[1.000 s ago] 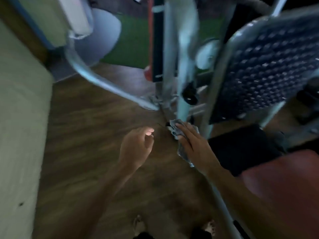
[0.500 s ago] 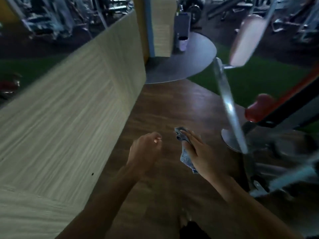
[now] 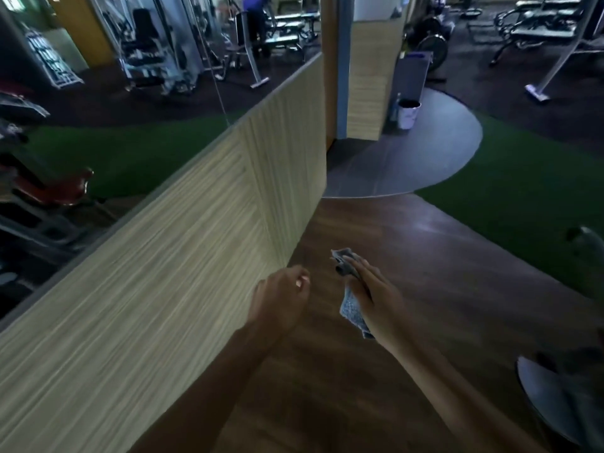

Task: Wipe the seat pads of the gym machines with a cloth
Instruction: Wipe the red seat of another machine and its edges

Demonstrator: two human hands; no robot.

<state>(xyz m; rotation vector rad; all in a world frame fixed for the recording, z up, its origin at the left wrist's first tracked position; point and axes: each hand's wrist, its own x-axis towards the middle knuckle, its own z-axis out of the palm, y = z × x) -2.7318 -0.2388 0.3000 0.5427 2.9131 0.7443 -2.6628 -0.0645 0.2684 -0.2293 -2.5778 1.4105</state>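
Note:
My right hand holds a grey-blue cloth over the wooden floor; the cloth bunches above my fingers and hangs below my palm. My left hand hangs beside it, a little to the left, fingers loosely curled and holding nothing. No seat pad lies under my hands. A red seat pad shows in the mirror at the far left. Several gym machines with dark pads stand far off at the top right.
A light wood-grain wall panel runs along my left, with a mirror above it. Ahead are a pillar, a small white bin on a grey floor disc, and green turf. A machine base sits at the lower right.
My view has swung up and left, away from the machine frame and its red pad toward the open floor and wall. Both hands keep their pose; the cloth stays in my right hand.

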